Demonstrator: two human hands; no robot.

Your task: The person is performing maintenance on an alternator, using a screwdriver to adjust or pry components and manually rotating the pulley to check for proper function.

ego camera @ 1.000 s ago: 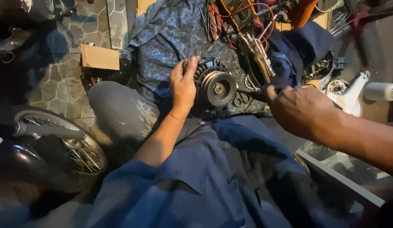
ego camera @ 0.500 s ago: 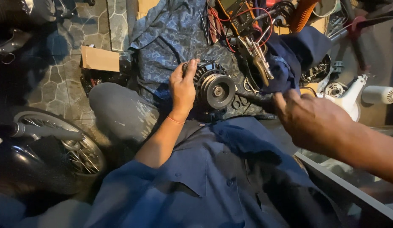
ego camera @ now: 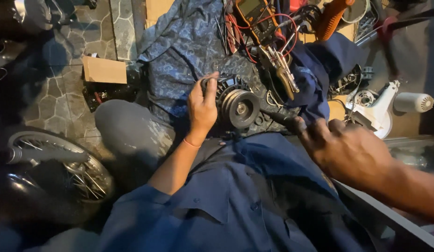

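Note:
A round metal alternator (ego camera: 235, 105) with a grooved pulley on its front lies on a blue patterned cloth (ego camera: 184, 51) ahead of my knees. My left hand (ego camera: 201, 108) grips its left side, thumb and fingers curled around the housing. My right hand (ego camera: 350, 149) is close to the camera at the right, closed around a dark tool handle (ego camera: 276, 116) whose tip points at the pulley. The tool's far end is partly hidden by my fingers.
A multimeter (ego camera: 252, 13) with red and black leads and pliers (ego camera: 282, 70) lie behind the alternator. A cardboard box (ego camera: 104, 70) sits at the left, a spoked wheel (ego camera: 63, 163) at lower left, and a white machine part (ego camera: 380, 105) at the right.
My right hand has moved down and closer to the camera, bringing the tool nearer the pulley. My left hand stays on the alternator.

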